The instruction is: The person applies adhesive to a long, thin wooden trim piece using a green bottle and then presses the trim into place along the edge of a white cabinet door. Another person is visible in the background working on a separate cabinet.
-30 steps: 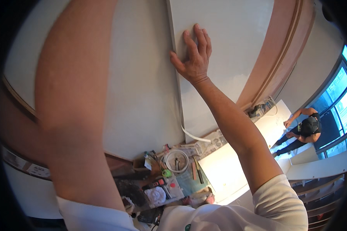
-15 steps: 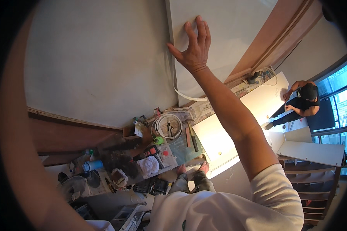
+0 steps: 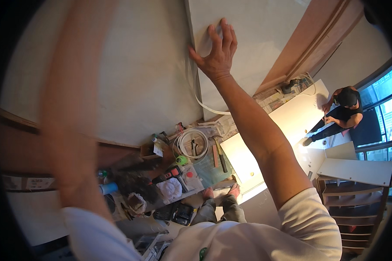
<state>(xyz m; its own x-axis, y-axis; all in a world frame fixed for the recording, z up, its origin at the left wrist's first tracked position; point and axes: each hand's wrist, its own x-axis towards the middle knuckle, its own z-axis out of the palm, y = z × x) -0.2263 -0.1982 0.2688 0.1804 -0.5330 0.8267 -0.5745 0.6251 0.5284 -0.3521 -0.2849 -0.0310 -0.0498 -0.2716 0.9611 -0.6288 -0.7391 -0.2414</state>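
My right hand [image 3: 218, 54] is raised at the top centre with its fingers spread, lying against a pale grey-white panel [image 3: 257, 39]. Its thumb reaches to the left edge of that panel. Along this edge a narrow white strip [image 3: 207, 108] hangs down and curls off behind my forearm. To the left stands another broad pale panel [image 3: 139, 74]. My left arm [image 3: 74, 108] stretches up across the left side, smeared by motion; its hand lies beyond the upper border.
Below, a coil of white strip [image 3: 191, 143], a hammer [image 3: 220, 154], a red-black power tool [image 3: 167, 174] and a blue bottle [image 3: 109, 188] clutter the work area. A long white board [image 3: 244, 161] lies to the right. Another person [image 3: 345, 108] works near the windows, beside slatted shelving [image 3: 350, 204].
My left arm has swung up and to the right from the far left rim. My right hand stays in the same place on the panel. The view has shifted slightly.
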